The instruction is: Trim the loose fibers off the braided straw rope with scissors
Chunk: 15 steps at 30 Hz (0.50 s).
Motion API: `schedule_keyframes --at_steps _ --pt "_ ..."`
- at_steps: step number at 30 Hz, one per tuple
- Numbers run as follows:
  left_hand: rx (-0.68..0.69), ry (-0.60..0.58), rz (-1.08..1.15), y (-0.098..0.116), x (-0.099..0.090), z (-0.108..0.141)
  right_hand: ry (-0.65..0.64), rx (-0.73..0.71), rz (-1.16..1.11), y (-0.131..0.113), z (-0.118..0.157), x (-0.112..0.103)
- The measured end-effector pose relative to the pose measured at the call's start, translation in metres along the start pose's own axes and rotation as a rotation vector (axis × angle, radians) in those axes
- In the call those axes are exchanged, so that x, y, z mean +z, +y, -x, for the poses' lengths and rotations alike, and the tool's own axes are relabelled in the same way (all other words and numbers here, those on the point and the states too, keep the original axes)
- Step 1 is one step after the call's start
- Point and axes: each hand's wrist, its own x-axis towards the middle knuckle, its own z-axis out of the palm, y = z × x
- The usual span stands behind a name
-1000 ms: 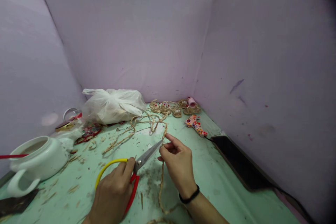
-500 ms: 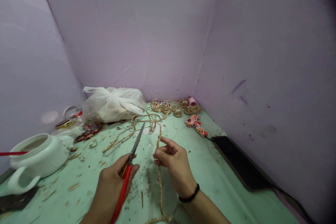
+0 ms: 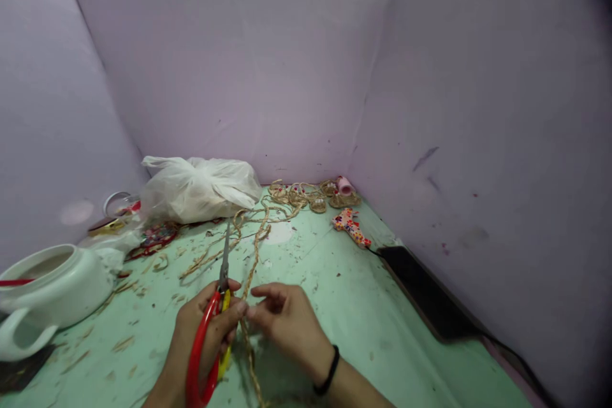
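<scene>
In my left hand [image 3: 208,322] are scissors [image 3: 203,344] with red and yellow handles, their blades pointing away from me and looking closed. A braided straw cord [image 3: 253,261] runs from the pile at the back toward me, passing between my hands. My left thumb and fingertip touch the cord beside the scissors. My right hand [image 3: 291,325], with a black band on the wrist, has its thumb tip against the cord near my left thumb; its index finger is bent above. Whether the right fingers grip the cord is unclear.
A white plastic bag [image 3: 201,188] lies at the back left, a white teapot [image 3: 62,287] at the left. Coiled straw pieces [image 3: 318,205] and a pink roll [image 3: 345,185] are at the back. A floral fabric piece [image 3: 351,226] and black flat object [image 3: 425,293] lie right.
My left hand has turned the scissors more upright and come to the cord. My right hand has shifted left and down along it, and the cord has swung left.
</scene>
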Motion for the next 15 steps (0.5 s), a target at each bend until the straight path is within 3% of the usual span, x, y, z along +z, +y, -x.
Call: schedule_keyframes --at_steps 3,7,9,11,15 --pt "-0.032 0.041 0.092 -0.007 0.0 -0.005 0.319 -0.111 0.545 -0.012 -0.023 -0.052" --pt "-0.087 0.074 0.213 -0.009 -0.001 -0.011 0.593 -0.063 0.834 -0.027 -0.054 -0.142" --pt "-0.106 0.099 0.241 -0.01 -0.001 -0.014 0.64 -0.019 0.95 -0.029 -0.064 -0.176" --pt "-0.125 0.128 0.249 -0.01 0.0 -0.015 0.62 0.021 1.04 -0.026 -0.069 -0.196" --pt "-0.15 0.14 0.238 -0.007 0.004 -0.013 0.539 0.062 1.164 -0.012 -0.075 -0.206"
